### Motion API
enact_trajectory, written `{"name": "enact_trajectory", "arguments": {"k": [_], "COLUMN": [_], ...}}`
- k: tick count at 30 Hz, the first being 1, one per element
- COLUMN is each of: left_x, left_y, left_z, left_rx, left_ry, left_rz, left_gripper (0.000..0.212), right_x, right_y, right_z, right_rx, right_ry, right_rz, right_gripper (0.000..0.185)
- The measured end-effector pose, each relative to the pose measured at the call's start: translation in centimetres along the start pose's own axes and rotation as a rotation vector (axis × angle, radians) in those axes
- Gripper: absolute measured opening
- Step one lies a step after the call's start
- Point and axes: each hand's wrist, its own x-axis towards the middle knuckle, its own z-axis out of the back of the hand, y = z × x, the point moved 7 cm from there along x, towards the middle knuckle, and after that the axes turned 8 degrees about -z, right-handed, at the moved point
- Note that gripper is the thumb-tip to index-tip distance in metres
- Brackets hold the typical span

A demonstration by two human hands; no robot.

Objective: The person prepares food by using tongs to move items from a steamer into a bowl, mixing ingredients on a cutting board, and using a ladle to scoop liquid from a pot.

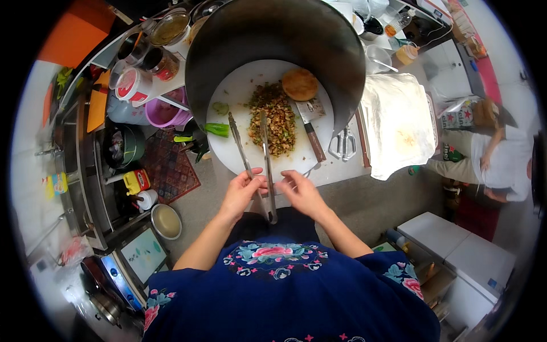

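My left hand (pixel 244 190) grips a pair of long metal tongs (pixel 266 154), whose two arms are spread and point away from me. Close beside the tongs' right arm, my right hand (pixel 301 194) has its fingers apart and curled; I cannot tell whether they touch the metal. Beyond the tips lies a round white chopping board (pixel 224 151). Chopped brown-and-green food (pixel 280 124) is heaped mid-board, with a browned round flatbread (pixel 300 84) at its far right. A cleaver (pixel 315 143) lies right of the heap. At the left are a green pepper piece (pixel 218 129) and a flattened green piece (pixel 220 108).
A tall dark curved guard (pixel 273 30) rises around the board's far side. White cloth (pixel 395 119) covers something at the right, past a metal utensil (pixel 343 145). Tubs and jars (pixel 161 64) crowd the left shelf. Another person (pixel 498 162) is at the far right.
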Motion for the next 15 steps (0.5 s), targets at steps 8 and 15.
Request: {"name": "enact_trajectory", "arguments": {"k": [8,15], "left_x": [0.7,-0.4], "left_y": [-0.5,1.3], "left_z": [-7.7,-9.9], "left_rx": [0.231,0.721], "left_ry": [0.278,0.446], "left_rz": [-0.233,-0.235], "left_gripper": [0.053,0.041], "right_x": [-3.2,-11.5], "right_y": [-1.6,-14.9], "right_z": [0.6,10.3], "right_rx": [0.089,0.013], "right_ry": [-0.342,-0.786], "right_rz": [0.013,-0.249], "right_gripper": [0.057,0.060]}}
